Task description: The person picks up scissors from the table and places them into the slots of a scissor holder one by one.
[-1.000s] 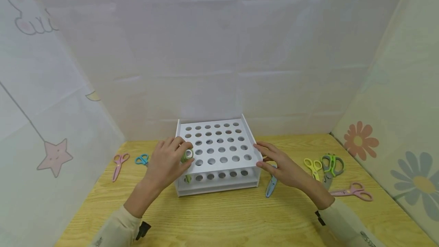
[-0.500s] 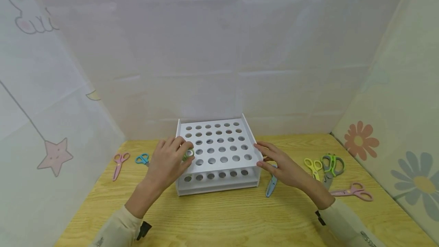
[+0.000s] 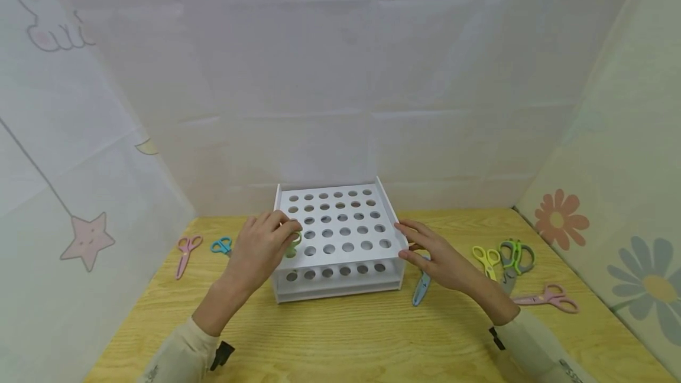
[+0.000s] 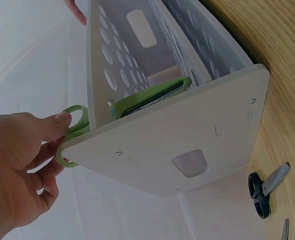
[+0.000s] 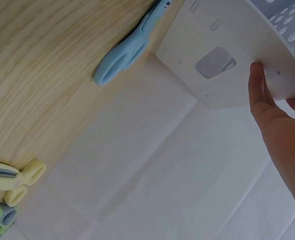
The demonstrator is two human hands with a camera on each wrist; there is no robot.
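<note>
Lower centre, my left fingers pinch the green loop-handled scissors, blades down through the white perforated rack; my right fingers touch its side. Likely I'm seating them; next needs gentle release.

Green scissors; white rack; light-blue scissors; yellow wood-grained tabletop; red flower print.

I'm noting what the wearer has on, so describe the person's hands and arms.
The left hand and right hand are bare; no gloves or rings show. Left sleeve and right sleeve are pale beige, with dark markings too small to read. A small black fitting shows at each wrist.
</note>
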